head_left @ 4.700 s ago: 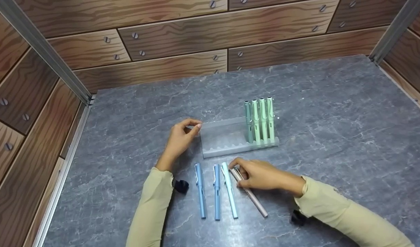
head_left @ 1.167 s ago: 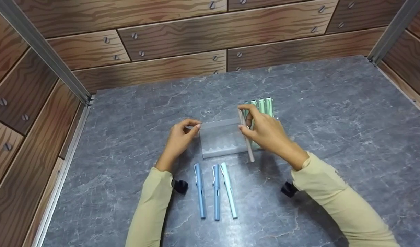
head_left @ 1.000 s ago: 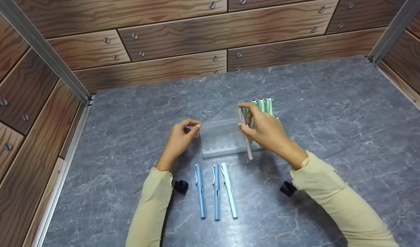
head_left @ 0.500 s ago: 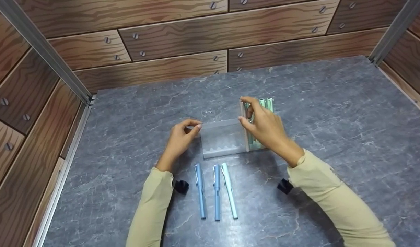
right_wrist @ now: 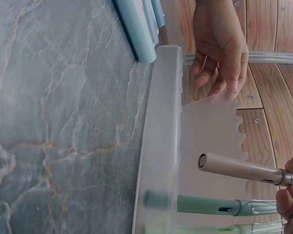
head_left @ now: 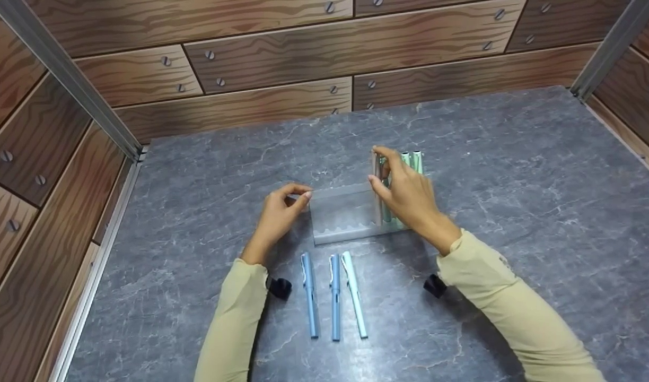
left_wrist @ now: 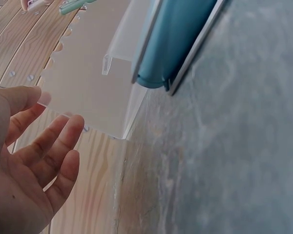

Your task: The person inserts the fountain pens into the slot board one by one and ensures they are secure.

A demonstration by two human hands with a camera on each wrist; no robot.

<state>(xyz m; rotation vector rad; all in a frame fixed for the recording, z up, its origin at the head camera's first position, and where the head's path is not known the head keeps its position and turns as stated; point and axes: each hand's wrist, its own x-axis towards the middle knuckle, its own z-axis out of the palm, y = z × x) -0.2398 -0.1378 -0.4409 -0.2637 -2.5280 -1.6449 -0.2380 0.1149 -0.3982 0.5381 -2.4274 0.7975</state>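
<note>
My right hand (head_left: 412,199) pinches a brownish-pink pen (head_left: 378,209) near its upper end, at the slanted clear plastic pen stand (head_left: 340,209). In the right wrist view, the pen's lower end (right_wrist: 224,165) hangs apart from the stand's front lip (right_wrist: 158,126). Beside it a dark green pen (right_wrist: 210,204) rests in the stand. Light green pens (head_left: 418,162) stand farther right, partly hidden by my right hand. My left hand (head_left: 278,212) pinches the stand's upper left corner, its other fingers loosely bent in the left wrist view.
Two blue pens (head_left: 309,297) and a light blue pen (head_left: 354,297) lie on the grey marbled table (head_left: 197,212) before the stand. Wood-patterned panels (head_left: 261,63) wall the back and sides, with metal posts at the corners.
My right hand has picked the brownish-pink pen off the table and carried it up to the stand, left of the dark green pen. Lately it rises slightly, more upright. My left hand stays put.
</note>
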